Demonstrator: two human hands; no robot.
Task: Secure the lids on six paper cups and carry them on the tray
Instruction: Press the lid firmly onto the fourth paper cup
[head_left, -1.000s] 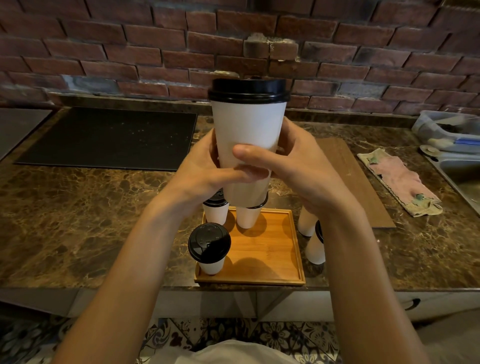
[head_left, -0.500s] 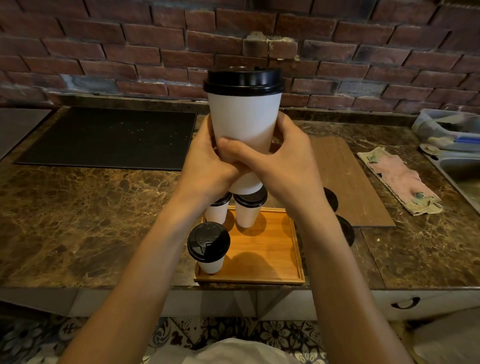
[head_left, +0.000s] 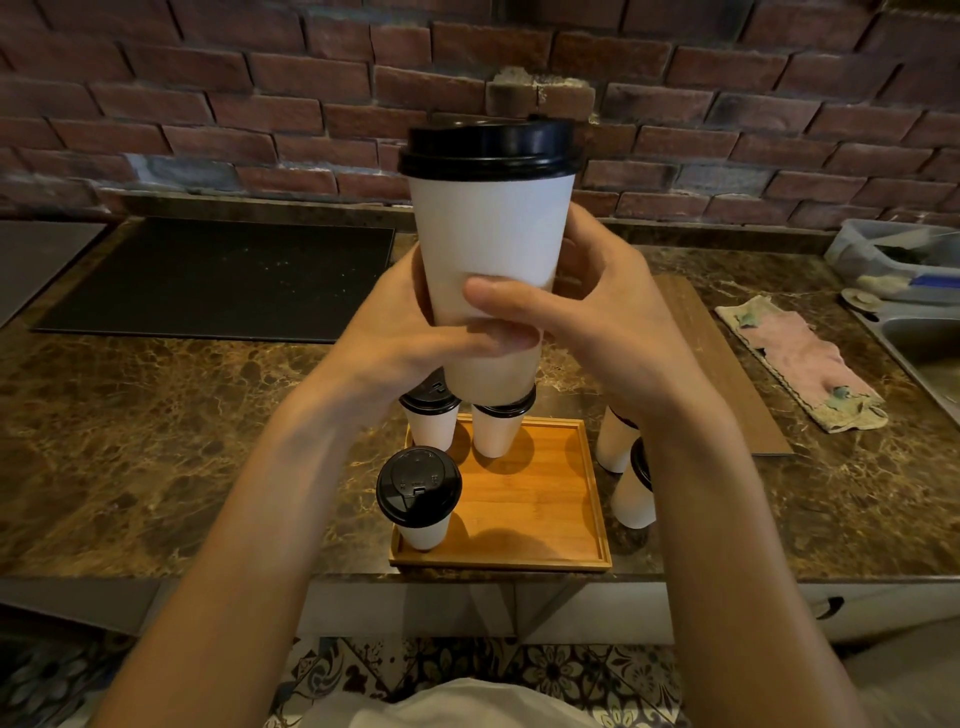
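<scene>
Both hands hold a white paper cup (head_left: 491, 234) with a black lid (head_left: 491, 150) upright, high above the counter. My left hand (head_left: 410, 332) wraps its lower left side, thumb across the front. My right hand (head_left: 597, 312) grips the right side, its thumb above the left one. Below lies a wooden tray (head_left: 540, 499) with three lidded cups: one at the front left (head_left: 418, 493) and two at the back, a left one (head_left: 431, 421) and a right one (head_left: 498, 431). Two more cups, the far one (head_left: 613, 441) and the near one (head_left: 634, 493), stand right of the tray, partly hidden by my right forearm.
A dark mat (head_left: 218, 275) lies at the back left of the marble counter (head_left: 156, 426). A wooden board (head_left: 727, 374) and a pink cloth (head_left: 800, 358) lie to the right, then a sink (head_left: 919, 348) and a plastic container (head_left: 893, 254). A brick wall (head_left: 260, 104) runs behind.
The held cup has shifted slightly to the right and tilted a little; both hands keep their grip. The two cups right of the tray show their white sides again beside my forearm.
</scene>
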